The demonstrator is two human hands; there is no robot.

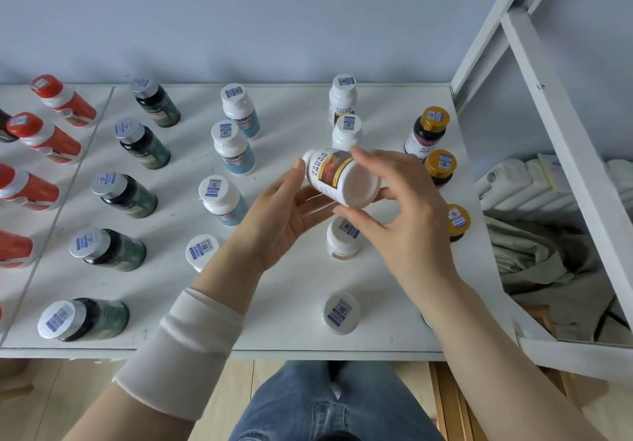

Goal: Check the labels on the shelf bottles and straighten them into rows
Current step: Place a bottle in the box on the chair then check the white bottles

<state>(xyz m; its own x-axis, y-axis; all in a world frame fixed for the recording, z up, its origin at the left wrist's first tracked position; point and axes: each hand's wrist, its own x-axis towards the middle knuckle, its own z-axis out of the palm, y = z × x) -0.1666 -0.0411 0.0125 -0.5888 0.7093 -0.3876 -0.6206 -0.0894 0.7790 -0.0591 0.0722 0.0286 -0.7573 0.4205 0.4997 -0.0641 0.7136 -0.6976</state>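
Note:
A white bottle (342,176) with a red and brown label is lifted off the white shelf (281,283) and tipped on its side, its base facing me. My left hand (284,214) cradles it from below and the left. My right hand (400,207) grips its base end with thumb and fingers. More white bottles of the same row stand behind it (346,128) and in front of it (342,238), (341,312).
Rows of upright bottles run front to back: red ones (44,135) at the far left, dark green ones (126,194), blue-labelled white ones (233,146), gold-capped ones (440,164) at the right. A white shelf frame (555,125) rises on the right.

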